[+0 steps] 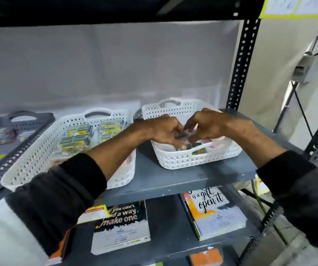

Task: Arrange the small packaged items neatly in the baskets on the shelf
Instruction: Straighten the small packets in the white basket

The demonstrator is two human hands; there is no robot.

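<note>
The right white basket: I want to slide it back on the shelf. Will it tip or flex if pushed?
The right white basket looks like thin perforated plastic, so its walls may flex. It sits low and wide on the shelf, so tipping seems unlikely. With few packets inside, it is probably light and slides easily.

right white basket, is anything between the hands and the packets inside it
Nothing visible does. Both the left hand and the right hand are already inside the right white basket, fingers down among the small packets. Its top is open, and no lid or other item covers it.
</note>
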